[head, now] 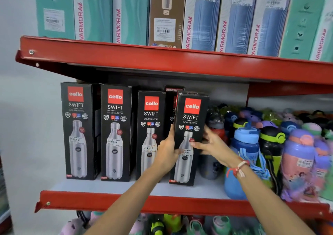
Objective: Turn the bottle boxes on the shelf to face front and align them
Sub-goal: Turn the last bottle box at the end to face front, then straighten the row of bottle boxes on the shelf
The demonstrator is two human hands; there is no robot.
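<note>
Several black Cello Swift bottle boxes stand on the middle shelf [115,187], fronts toward me. The far-left box [78,130], a second box [116,133] and a third box [149,126] stand roughly in a row. The fourth box [191,125], at the right end, stands a little forward and leans slightly. My left hand [167,150] grips its left edge and my right hand [210,144] grips its right edge. Another dark box [173,94] stands behind it, mostly hidden.
Colourful children's bottles [252,144] crowd the shelf right of the held box, very close to my right hand. Tall teal and blue Varmora boxes [201,18] fill the upper red shelf [162,62]. More bottles [162,224] sit on the level below.
</note>
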